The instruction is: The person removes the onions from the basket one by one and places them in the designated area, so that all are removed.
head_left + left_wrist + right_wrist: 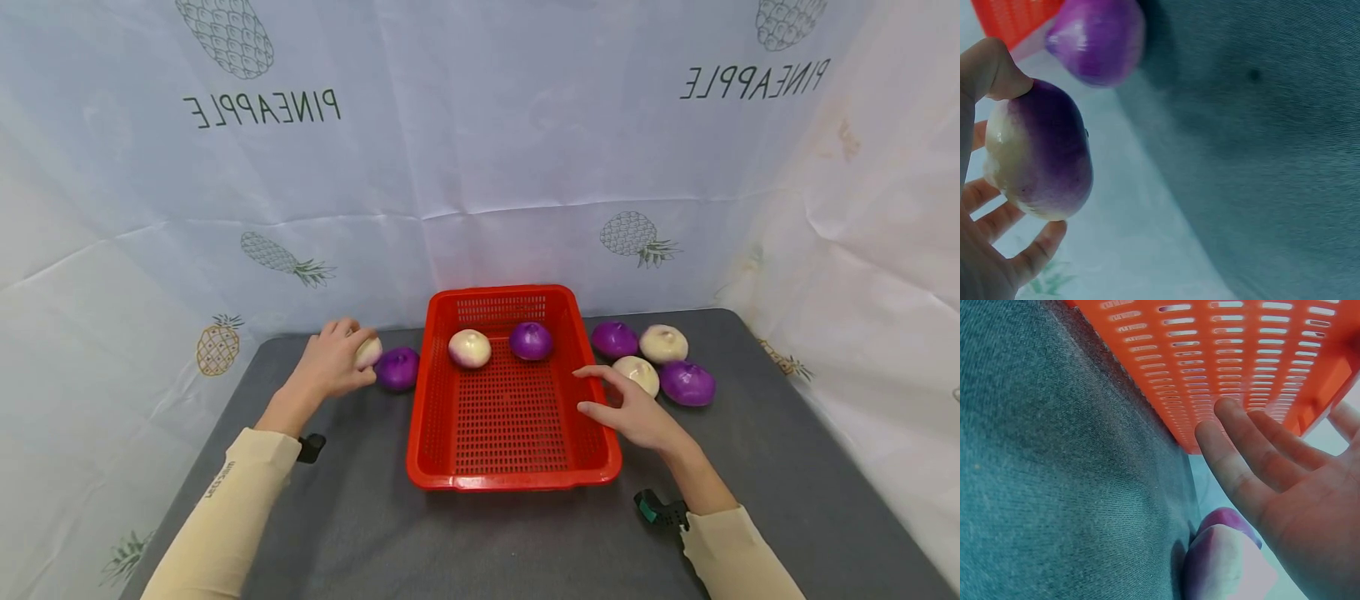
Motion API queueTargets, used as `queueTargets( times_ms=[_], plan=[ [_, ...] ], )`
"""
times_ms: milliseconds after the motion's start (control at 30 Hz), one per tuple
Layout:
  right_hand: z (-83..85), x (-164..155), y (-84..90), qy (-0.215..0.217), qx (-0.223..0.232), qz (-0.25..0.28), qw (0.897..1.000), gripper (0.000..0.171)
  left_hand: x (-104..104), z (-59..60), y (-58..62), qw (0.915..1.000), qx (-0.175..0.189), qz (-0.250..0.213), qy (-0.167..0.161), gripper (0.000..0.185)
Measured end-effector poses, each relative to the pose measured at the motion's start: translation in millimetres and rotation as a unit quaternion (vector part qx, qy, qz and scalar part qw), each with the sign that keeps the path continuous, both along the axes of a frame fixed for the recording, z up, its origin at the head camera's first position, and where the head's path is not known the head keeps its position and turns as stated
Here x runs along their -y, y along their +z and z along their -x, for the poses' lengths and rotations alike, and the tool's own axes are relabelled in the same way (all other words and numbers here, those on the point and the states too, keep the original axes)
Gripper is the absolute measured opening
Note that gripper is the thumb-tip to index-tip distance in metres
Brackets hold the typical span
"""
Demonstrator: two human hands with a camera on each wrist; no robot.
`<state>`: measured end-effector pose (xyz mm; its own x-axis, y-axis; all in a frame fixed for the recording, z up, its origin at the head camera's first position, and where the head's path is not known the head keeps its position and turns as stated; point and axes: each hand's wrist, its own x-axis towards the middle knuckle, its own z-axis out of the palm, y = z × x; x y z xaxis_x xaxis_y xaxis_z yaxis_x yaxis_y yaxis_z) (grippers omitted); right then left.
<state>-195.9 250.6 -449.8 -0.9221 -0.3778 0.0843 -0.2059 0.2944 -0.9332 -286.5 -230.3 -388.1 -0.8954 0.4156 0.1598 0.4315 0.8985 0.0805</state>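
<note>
My left hand [357, 348] grips a white-and-purple onion [368, 352] on the grey table, left of the red basket [510, 478]. In the left wrist view the thumb and fingers [1030, 255] curl round this onion [1044, 150]. A purple onion [397, 367] lies beside it, against the basket's left wall. My right hand [589, 390] is open, its fingers [1254, 456] straight and spread at the basket's right rim [1222, 356], holding nothing. The basket holds a white onion [469, 347] and a purple onion [531, 340].
Right of the basket lie two purple onions [615, 339] [687, 382] and two white ones [663, 342] [637, 373]; one onion [1222, 556] shows under my right palm. A pineapple-print sheet [480, 167] walls the table on three sides.
</note>
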Motion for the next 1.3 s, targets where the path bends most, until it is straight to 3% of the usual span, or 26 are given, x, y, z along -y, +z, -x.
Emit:
queueTargets(
  times_ms=[400,1033,1300],
  plan=[
    [1.1,0.0,-2.0,0.003,0.007,0.004,1.000,0.050,13.3,6.7,-25.8,0.9990,0.028,-0.005,0.035,0.053],
    [-0.6,1.3,0.7,0.003,0.009,0.008,1.000,0.050,20.3,10.5,-49.8,0.9957,0.067,-0.014,0.063,0.056],
    [0.3,0.6,-0.1,-0.001,0.008,0.004,1.000,0.050,22.1,10.6,-51.9,0.9941,0.076,-0.031,0.071,0.058]
  ],
)
